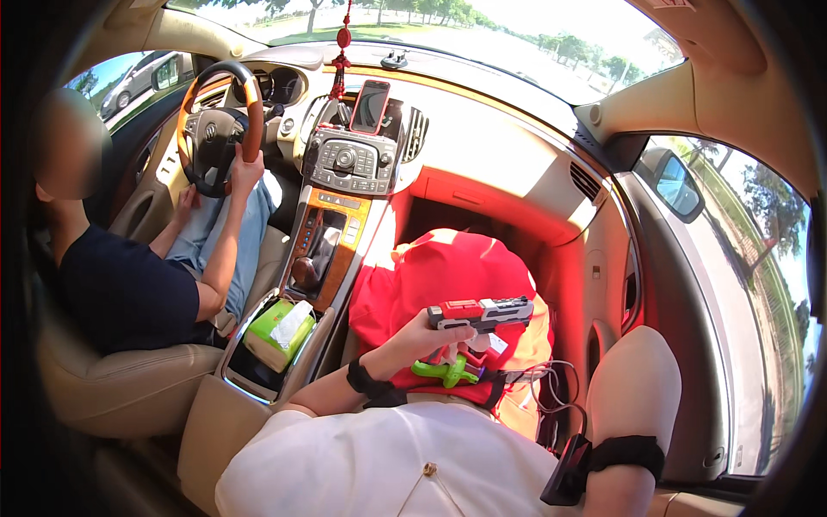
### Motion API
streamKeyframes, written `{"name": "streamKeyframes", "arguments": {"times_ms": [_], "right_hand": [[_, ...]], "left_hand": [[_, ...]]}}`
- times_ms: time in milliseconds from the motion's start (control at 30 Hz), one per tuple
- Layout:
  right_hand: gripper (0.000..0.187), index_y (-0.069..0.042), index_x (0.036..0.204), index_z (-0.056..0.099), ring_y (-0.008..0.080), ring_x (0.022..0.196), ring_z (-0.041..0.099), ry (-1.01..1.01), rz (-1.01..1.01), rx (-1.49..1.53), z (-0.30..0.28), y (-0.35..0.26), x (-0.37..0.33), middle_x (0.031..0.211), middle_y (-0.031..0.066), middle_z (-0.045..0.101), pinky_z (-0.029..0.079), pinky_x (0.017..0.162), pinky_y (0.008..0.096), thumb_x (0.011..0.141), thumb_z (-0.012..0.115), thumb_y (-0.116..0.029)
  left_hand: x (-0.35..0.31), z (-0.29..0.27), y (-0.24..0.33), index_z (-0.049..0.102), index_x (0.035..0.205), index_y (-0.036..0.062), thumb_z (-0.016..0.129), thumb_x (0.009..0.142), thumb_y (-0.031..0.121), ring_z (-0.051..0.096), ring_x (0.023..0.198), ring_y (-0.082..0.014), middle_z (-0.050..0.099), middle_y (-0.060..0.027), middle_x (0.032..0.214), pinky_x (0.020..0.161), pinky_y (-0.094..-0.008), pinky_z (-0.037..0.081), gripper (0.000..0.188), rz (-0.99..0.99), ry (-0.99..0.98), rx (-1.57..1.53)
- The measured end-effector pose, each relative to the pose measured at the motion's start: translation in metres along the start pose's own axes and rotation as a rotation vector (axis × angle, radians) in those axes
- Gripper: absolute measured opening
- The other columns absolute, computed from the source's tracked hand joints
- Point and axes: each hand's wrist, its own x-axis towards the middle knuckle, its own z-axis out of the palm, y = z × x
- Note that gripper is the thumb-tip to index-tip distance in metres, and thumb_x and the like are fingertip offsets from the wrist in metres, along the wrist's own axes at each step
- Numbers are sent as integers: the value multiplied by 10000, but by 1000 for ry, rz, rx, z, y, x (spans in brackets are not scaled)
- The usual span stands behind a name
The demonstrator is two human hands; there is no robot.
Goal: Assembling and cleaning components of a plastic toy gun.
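My left hand (420,338) is closed around a toy gun (482,314) in grey, red and black, its barrel pointing right. Right below that hand is a bright green plastic piece (450,370), with white and reddish parts beside it; whether it is a separate toy I cannot tell. Both are above a large red bag (457,258) in front of my seat. My right arm (633,388) is bent at the right, wearing a black band with a small dark device (568,470). The right hand is out of sight.
A person (129,284) sits at the left, one hand on the steering wheel (220,129). Between us are the gear lever (306,269) and a green tissue pack (280,334). A phone (370,106) stands on the dashboard. Thin cables (551,388) run near my right arm.
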Motion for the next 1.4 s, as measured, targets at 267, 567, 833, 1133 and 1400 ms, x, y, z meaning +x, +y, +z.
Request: {"name": "streamKeyframes", "arguments": {"times_ms": [267, 567, 833, 1133, 1400], "right_hand": [[250, -26, 1071, 550, 177, 918, 436, 50, -219, 78, 4, 9, 33, 983, 37, 485, 378, 706, 274, 845, 536, -129], [271, -21, 1093, 548, 188, 929, 434, 138, -432, 159, 13, 31, 20, 1005, 43, 491, 378, 726, 282, 841, 531, -119], [133, -71, 922, 528, 170, 770, 439, 17, 846, -544, -36, 23, -92, 858, 27, 474, 367, 699, 281, 911, 522, -204], [241, -3, 941, 587, 98, 754, 553, -270, 1820, -180, -44, -8, -184, 854, 55, 618, 427, 643, 247, 750, 712, -80], [211, 22, 1032, 604, 146, 923, 597, 111, 1888, -49, -41, -20, -198, 1001, 54, 641, 476, 784, 304, 824, 585, -7]], "left_hand": [[-1, 13, 13, 591, 1173, 36, 669, 880, 189, 618, 749, -79, 651, -35, 887, 609, -212, 475, 340, -4, -44, 18], [-2, 1, 22, 582, 1187, 27, 641, 892, 176, 615, 830, -97, 647, -39, 953, 666, -232, 485, 336, -11, -23, 11], [-3, -1, 40, 569, 1190, 11, 577, 926, 214, 623, 881, -140, 653, -79, 1016, 749, -263, 488, 334, 33, 12, -154], [-3, 34, 47, 584, 1150, 5, 578, 925, 208, 612, 922, -132, 647, -65, 995, 797, -253, 483, 302, -62, 142, -273], [0, 56, 39, 554, 1251, 43, 640, 890, 179, 563, 1036, -124, 612, -33, 1141, 891, -264, 434, 394, -48, 61, -112]]}}
